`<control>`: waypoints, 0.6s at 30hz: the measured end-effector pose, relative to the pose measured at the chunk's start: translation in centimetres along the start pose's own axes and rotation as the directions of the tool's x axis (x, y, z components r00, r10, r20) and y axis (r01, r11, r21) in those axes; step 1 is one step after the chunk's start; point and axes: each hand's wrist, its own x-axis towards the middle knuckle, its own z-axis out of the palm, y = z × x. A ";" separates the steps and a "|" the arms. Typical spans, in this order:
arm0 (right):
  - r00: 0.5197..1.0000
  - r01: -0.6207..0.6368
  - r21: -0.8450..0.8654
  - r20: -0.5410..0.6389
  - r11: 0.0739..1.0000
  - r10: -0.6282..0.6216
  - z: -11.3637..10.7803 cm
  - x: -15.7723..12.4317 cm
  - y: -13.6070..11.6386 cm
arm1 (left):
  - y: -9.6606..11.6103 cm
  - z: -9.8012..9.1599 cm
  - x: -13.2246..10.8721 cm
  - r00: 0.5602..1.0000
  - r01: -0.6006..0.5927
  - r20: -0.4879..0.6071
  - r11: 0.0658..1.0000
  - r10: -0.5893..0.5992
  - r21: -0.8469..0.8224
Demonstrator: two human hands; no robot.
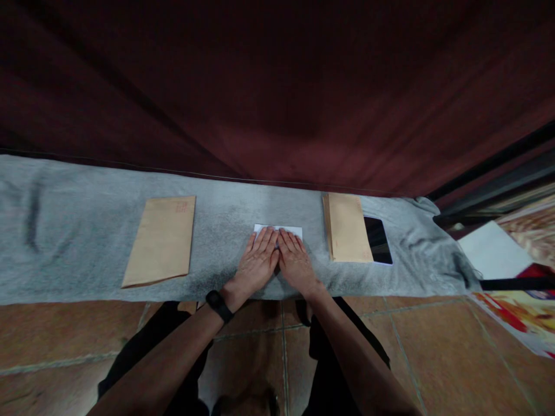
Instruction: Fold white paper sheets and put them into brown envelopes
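Note:
Both hands lie flat, side by side, on a small white sheet of paper (295, 230) on the grey cloth. My left hand (259, 259), with a black band on its wrist, covers the sheet's left part with fingers stretched out. Over the right part rests my right hand (296, 260), fingers also extended, the two thumbs close together. Only the sheet's far edge and corners show; the remainder is hidden beneath the hands. To the left is a brown envelope (162, 240) with red print. A stack of brown envelopes (349, 228) sits to the right.
A dark-screened phone (378, 240) lies partly under the stack's right side. The grey cloth (87, 231) covers a long narrow surface, with a dark red curtain (277, 104) behind it. At far right are a white sheet (494, 249) and a colourful printed bag or poster (520, 318).

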 end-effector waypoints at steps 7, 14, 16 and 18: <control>1.000 -0.015 -0.028 -0.006 1.000 0.015 -0.3 -0.1 0.8 | 0.0 0.6 0.2 1.000 0.008 -0.021 0.999 -0.007 0.049; 1.000 -0.010 -0.022 0.009 1.000 0.010 -0.5 0.1 2.0 | 0.1 0.4 -0.1 1.000 0.002 -0.008 0.999 -0.002 0.054; 1.000 -0.029 -0.021 0.009 0.999 0.029 -0.5 0.3 2.4 | 0.1 0.3 0.0 1.000 0.003 -0.003 0.999 -0.003 0.050; 0.999 -0.052 -0.026 0.006 0.998 0.052 -0.5 0.3 2.7 | 0.1 0.2 0.0 1.000 0.005 -0.001 0.999 -0.005 0.048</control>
